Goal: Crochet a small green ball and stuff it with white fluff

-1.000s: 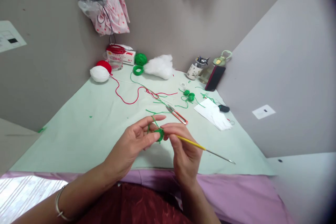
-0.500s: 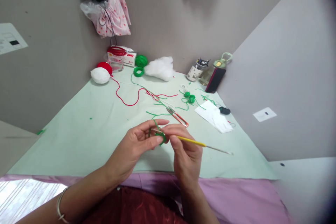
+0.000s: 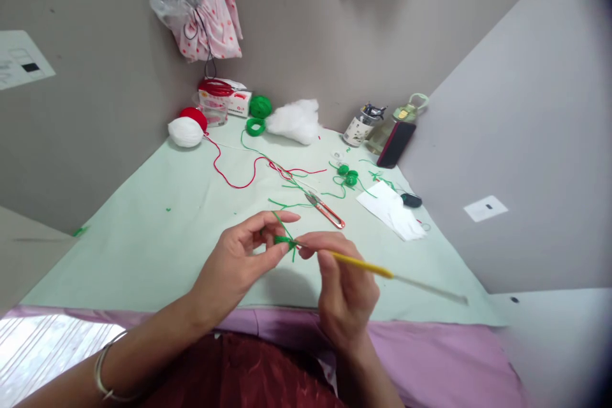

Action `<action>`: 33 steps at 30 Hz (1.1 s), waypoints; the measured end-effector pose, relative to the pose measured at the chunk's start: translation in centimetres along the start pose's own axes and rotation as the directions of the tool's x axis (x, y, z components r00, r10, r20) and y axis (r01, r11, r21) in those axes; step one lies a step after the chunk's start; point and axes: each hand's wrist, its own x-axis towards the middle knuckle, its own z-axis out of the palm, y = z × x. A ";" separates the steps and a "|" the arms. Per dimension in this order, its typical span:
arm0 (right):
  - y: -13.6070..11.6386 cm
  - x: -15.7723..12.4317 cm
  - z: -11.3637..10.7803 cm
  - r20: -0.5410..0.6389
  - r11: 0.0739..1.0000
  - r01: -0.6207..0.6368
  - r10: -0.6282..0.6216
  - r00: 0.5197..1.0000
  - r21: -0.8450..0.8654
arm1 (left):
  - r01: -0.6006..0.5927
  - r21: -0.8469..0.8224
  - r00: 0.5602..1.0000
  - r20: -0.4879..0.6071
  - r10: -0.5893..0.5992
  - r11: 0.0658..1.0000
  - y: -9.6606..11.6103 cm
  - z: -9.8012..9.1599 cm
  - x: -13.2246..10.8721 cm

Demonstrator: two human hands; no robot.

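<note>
Between its thumb and fingers my left hand point(image 3: 239, 252) pinches a small piece of green crochet point(image 3: 283, 241). A green yarn strand point(image 3: 283, 223) runs up from the piece over the raised index finger. My right hand point(image 3: 347, 280) grips a crochet hook point(image 3: 361, 262) by its yellow handle. The hook's near end meets the edge of the green piece, its tip partly hidden by fingers and yarn; the blurred metal far end points down to the right. Beyond my hands lie orange thread snips point(image 3: 327, 211) on the pale green cloth point(image 3: 143, 236).
Red yarn point(image 3: 239, 186) trails across the table from white point(image 3: 185, 132) and red balls at the back left. White stuffing point(image 3: 294, 121) lies by the wall. Small green crochet balls point(image 3: 351, 177), white paper point(image 3: 394, 210), a pen cup point(image 3: 359, 127) and a leaning phone point(image 3: 396, 143) are right.
My right hand has moved slightly right and down, drawing the hook outward from the green piece. The left hand has tilted the piece so it looks flatter.
</note>
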 end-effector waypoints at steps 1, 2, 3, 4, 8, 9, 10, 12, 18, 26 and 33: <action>0.2 -0.3 0.2 0.023 0.988 0.112 -0.110 0.994 -0.106 | -0.020 0.015 0.999 -0.026 0.020 1.000 0.0 0.2 0.0; 0.5 -0.5 0.4 0.035 0.955 0.219 -0.217 0.976 -0.201 | -0.021 0.000 0.999 -0.043 0.021 1.000 0.0 0.4 -0.1; 0.8 -0.8 0.6 0.036 0.911 0.296 -0.299 0.954 -0.287 | 0.003 -0.050 0.999 -0.044 -0.006 0.999 0.0 0.5 0.0; 1.1 -0.9 0.8 0.017 0.873 0.340 -0.357 0.934 -0.349 | 0.059 -0.129 0.998 -0.017 -0.062 0.990 0.1 0.6 0.0; 0.9 -0.6 0.6 -0.107 0.971 0.168 -0.187 0.976 -0.167 | 0.322 -0.413 0.946 0.170 -0.275 0.852 0.6 0.4 0.4; 0.6 -0.3 0.4 -0.127 0.995 0.083 -0.089 0.988 -0.048 | 0.332 -0.434 0.943 0.174 -0.284 0.838 0.8 0.3 0.5; 0.3 0.1 0.2 -0.140 0.998 0.022 -0.014 0.990 0.060 | 0.320 -0.438 0.947 0.161 -0.276 0.840 0.8 0.2 0.6; -0.1 0.7 0.0 -0.118 0.983 -0.050 0.072 0.990 0.176 | 0.277 -0.407 0.961 0.137 -0.241 0.871 0.9 0.2 0.5; 0.3 0.0 0.7 -0.077 0.998 0.057 -0.058 0.995 -0.003 | 0.147 -0.297 0.989 0.065 -0.134 0.943 0.3 0.9 0.1; 0.3 0.3 0.2 -0.185 0.999 -0.021 0.029 0.982 0.043 | 0.325 -0.445 0.946 0.161 -0.282 0.835 0.6 0.3 0.8; 0.4 0.8 0.4 -0.070 0.947 -0.186 0.211 0.975 0.262 | 0.170 -0.256 0.983 0.104 -0.148 0.952 0.4 0.6 0.2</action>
